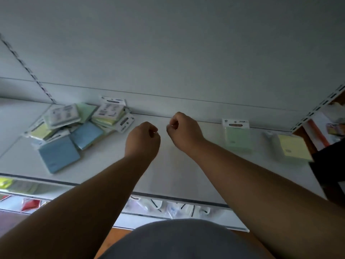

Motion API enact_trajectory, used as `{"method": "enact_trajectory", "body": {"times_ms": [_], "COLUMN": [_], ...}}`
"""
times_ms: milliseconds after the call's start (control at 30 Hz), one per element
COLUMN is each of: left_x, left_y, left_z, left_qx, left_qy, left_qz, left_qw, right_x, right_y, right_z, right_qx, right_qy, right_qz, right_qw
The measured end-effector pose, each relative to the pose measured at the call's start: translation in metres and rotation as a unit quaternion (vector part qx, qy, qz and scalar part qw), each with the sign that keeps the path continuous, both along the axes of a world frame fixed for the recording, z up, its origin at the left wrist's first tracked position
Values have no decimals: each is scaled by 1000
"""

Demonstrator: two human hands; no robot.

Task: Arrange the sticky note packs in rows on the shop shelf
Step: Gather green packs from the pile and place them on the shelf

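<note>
A loose heap of sticky note packs (78,126) lies at the left of the white shelf (186,174), with blue, green and yellow packs overlapping; the largest blue pack (58,155) is nearest the front. At the right, a green pack (236,136) and a yellow pack (293,147) lie flat side by side against the back wall. My left hand (142,139) and my right hand (182,130) hover over the shelf's middle, close together, both with fingers curled in and nothing visible in them.
The shelf's back panel (168,62) rises behind. A slotted upright (28,68) stands at the left, another at the right (317,109). Boxed goods (324,128) sit on the neighbouring shelf at the right. A lower shelf (168,208) holds packaged items.
</note>
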State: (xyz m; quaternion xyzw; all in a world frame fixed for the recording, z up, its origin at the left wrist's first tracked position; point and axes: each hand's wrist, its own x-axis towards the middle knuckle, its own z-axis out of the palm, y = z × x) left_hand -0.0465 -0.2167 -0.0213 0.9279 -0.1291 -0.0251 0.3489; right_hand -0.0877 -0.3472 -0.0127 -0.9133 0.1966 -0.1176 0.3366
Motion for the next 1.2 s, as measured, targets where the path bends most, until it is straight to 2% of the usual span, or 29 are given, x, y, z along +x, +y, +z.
{"method": "enact_trajectory", "body": {"times_ms": [133,300,433,500,567,667,733,767,833,900,933,1000,1067,1200], "left_x": [50,97,119,121,122,124,124,122,116,108,103,93,82,50], "left_y": [71,131,154,156,156,154,149,144,132,118,109,90,71,28], "left_z": [7,8,1,-4,-8,-14,-15,-14,-9,-4,-2,-2,-3,-4], "left_qx": [-7,-17,-56,-62,-75,-103,-155,-188,-254,-311,-329,-344,-324,-240], "left_qy": [-5,9,58,63,67,95,161,204,297,380,408,427,407,353], "left_qz": [56,57,35,18,9,-8,-31,-41,-47,-43,-47,-51,-66,-161], "left_qw": [998,998,996,996,995,990,974,960,919,870,850,835,851,890], "right_x": [55,121,158,161,155,142,131,124,111,94,83,58,34,-11], "right_y": [67,123,138,140,139,134,130,128,127,127,124,115,99,45], "right_z": [-5,-14,-25,-33,-33,-25,-21,-19,-15,-13,-12,-14,-14,-14], "right_qx": [9,-77,-149,-193,-233,-153,-40,49,284,421,435,377,309,283], "right_qy": [4,-1,77,91,48,-36,-90,-116,-157,-148,-127,-78,-51,-81], "right_qz": [27,87,151,133,104,73,-32,-104,-203,-215,-209,-200,-216,-291], "right_qw": [1000,993,974,968,966,985,995,987,924,869,866,901,925,910]}}
